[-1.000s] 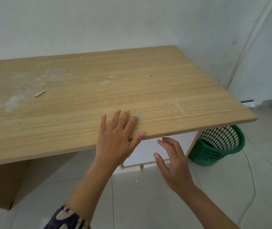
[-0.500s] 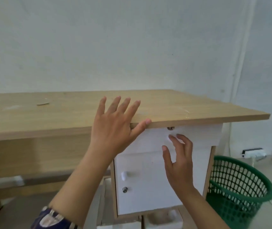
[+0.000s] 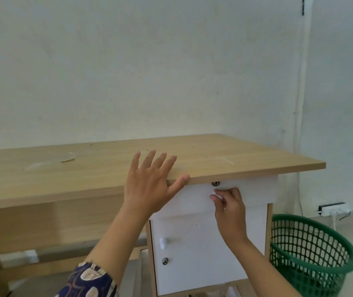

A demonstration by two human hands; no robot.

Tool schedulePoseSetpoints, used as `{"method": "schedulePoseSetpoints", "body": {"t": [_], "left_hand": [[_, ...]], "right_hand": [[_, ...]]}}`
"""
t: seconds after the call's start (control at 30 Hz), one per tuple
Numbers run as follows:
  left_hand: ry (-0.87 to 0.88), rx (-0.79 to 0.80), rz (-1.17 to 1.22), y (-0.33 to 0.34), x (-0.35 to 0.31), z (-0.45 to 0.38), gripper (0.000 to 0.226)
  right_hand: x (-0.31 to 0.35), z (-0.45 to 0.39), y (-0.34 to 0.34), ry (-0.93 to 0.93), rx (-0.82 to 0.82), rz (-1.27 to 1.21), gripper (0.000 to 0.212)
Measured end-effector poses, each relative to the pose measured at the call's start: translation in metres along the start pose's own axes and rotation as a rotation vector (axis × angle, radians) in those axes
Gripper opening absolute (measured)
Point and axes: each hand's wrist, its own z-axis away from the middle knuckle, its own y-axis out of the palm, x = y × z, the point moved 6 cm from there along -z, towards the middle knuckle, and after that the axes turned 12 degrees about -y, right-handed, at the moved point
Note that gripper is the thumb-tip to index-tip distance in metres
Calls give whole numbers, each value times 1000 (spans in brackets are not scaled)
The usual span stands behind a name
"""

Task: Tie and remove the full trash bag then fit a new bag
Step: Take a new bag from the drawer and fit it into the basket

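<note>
Right hand (image 3: pixel 229 207) has closed its grip on the drawer's hidden knob; left hand (image 3: pixel 150 185) spread flat.

Matt wood-grain laminate desk top (image 3: pixel 225 155) is showing pale scuffs, smooth white drawer front (image 3: pixel 255 194) is looking satin, green plastic mesh basket (image 3: pixel 312 254) glossy.

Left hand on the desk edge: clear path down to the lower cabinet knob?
Probably yes. The left hand rests open on the desktop; nothing sits between it and the knob.
</note>
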Motion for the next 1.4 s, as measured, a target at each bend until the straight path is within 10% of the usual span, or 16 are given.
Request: {"method": "schedulePoseSetpoints", "body": {"t": [0.3, 0.57, 1.07, 1.4], "left_hand": [[21, 121, -3, 8, 3, -4, 107], [-33, 341, 106, 8, 5, -5, 68], [-13, 316, 87, 8, 4, -5, 66], [169, 171, 539, -26, -10, 29, 51]], "right_hand": [[25, 40, -42, -108, -66, -101, 13], [44, 66, -64, -175, -75, -145, 28], [50, 94, -84, -227, -101, -115, 43], [48, 93, -86, -160, -1, -105, 52]]}}
